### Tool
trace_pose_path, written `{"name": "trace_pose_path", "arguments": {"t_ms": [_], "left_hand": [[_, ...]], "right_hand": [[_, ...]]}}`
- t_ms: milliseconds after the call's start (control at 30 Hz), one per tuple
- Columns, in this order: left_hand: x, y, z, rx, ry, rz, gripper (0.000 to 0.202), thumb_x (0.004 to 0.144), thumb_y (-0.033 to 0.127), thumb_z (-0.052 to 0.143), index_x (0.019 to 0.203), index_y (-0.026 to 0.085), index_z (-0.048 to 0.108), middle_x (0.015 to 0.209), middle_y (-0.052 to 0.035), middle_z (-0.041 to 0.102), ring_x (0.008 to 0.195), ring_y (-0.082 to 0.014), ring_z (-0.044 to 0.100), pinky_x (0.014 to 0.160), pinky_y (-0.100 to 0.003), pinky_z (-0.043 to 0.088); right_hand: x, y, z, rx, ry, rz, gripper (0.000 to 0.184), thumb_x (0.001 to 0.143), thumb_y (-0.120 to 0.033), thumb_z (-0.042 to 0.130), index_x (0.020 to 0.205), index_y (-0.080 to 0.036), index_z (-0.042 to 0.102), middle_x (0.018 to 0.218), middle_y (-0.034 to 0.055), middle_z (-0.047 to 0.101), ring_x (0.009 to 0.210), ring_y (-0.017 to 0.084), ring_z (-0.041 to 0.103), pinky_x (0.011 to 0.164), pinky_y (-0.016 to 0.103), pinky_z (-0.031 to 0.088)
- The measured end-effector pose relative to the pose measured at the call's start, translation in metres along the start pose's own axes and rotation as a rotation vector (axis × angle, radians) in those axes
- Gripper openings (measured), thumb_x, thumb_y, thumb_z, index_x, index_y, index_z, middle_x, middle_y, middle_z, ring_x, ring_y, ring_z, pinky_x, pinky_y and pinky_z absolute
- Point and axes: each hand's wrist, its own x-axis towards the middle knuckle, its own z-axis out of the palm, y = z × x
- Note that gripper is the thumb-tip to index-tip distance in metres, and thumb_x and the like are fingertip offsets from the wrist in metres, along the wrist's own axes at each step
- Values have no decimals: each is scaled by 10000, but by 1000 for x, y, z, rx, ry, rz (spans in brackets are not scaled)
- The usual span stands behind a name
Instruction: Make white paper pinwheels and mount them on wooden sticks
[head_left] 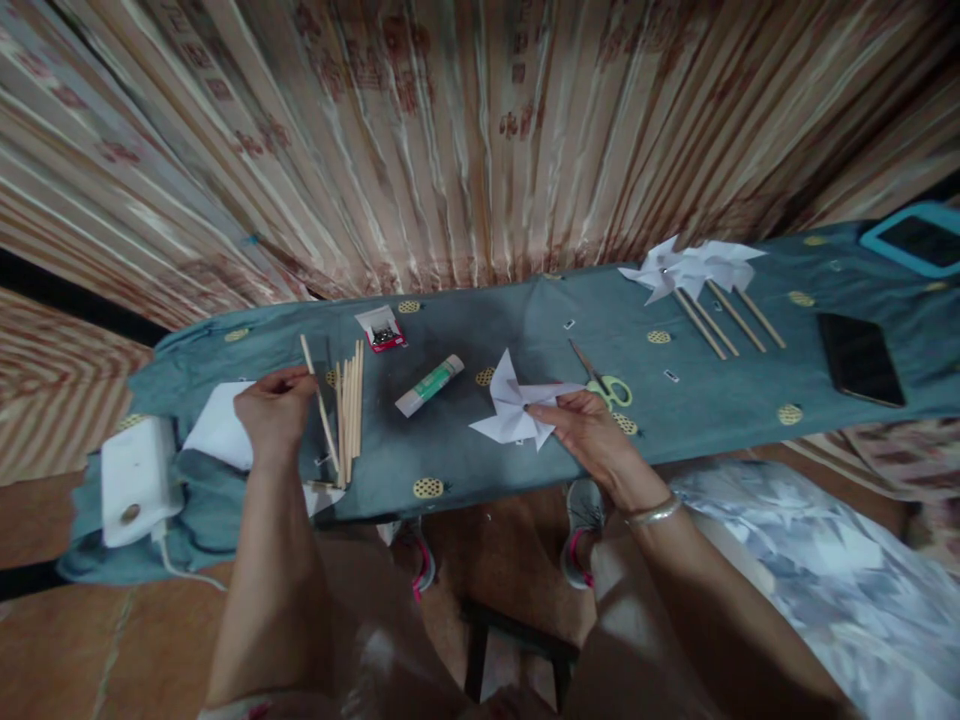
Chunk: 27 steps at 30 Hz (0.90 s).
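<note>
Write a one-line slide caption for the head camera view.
Left hand pinching a wooden stick, right hand holding a white paper pinwheel, glue stick lying between them.

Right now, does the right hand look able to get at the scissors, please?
Probably yes: the scissors lie close to the right hand, with no other object visibly blocking them, though that hand holds a pinwheel and would likely have to release it first.
</note>
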Motion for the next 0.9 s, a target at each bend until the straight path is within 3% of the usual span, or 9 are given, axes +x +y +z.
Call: {"name": "trace_pose_path", "arguments": {"t_ms": [233, 333, 433, 500, 600, 733, 900], "left_hand": [[-27, 32, -4, -358, 33, 52, 128, 608, 45, 734, 677, 147, 702, 609, 56, 628, 561, -84, 509, 636, -249, 420], [-50, 53, -1, -495, -97, 99, 78, 647, 121, 759, 688, 165, 709, 633, 53, 669, 594, -99, 552, 661, -256, 464], [-84, 72, 9, -629, -374, 156, 128, 632, 238, 817, 700, 188, 721, 712, 21, 714, 697, -133, 628, 718, -265, 505], [-107, 77, 23, -625, -645, 68, 153, 678, 299, 801, 761, 185, 745, 741, -10, 723, 714, -163, 664, 721, -290, 526], [-138, 75, 49, -656, -869, -118, 202, 651, 342, 818, 741, 178, 740, 647, 7, 675, 582, -126, 606, 604, -242, 484], [-166, 71, 72, -697, -1041, -372, 321, 564, 419, 853, 655, 140, 720, 570, -3, 619, 508, -98, 505, 492, -207, 393], [-181, 78, 76, -707, -1127, -569, 256, 487, 317, 871, 545, 152, 684, 552, -17, 614, 550, -132, 562, 496, -212, 419]], "right_hand": [[-8, -7, 4, -15, -34, -37, 267, 530, -303, 915, 755, -228, 794, 753, 7, 782, 668, 159, 714, 694, 282, 571], [-16, -12, 6, -3, -12, -65, 290, 504, -296, 927, 743, -227, 780, 740, -10, 769, 633, 148, 690, 628, 265, 559], [-26, -17, 7, -27, -19, -118, 260, 524, -298, 920, 713, -221, 758, 635, -31, 719, 553, 107, 627, 527, 214, 502], [-33, -20, 8, -77, -31, -161, 229, 558, -303, 900, 707, -214, 751, 631, -24, 711, 545, 100, 611, 502, 204, 480], [-43, -24, 11, -182, -27, -265, 152, 623, -247, 846, 714, -209, 731, 657, -21, 707, 550, 94, 605, 494, 193, 464], [-55, -30, 15, -460, -17, -470, 156, 710, -122, 719, 832, -220, 718, 792, -17, 739, 680, 106, 675, 600, 196, 513], [-63, -32, 13, -744, -1, -701, 273, 750, -66, 648, 960, -240, 671, 906, -32, 763, 814, 104, 721, 727, 181, 542]]}}
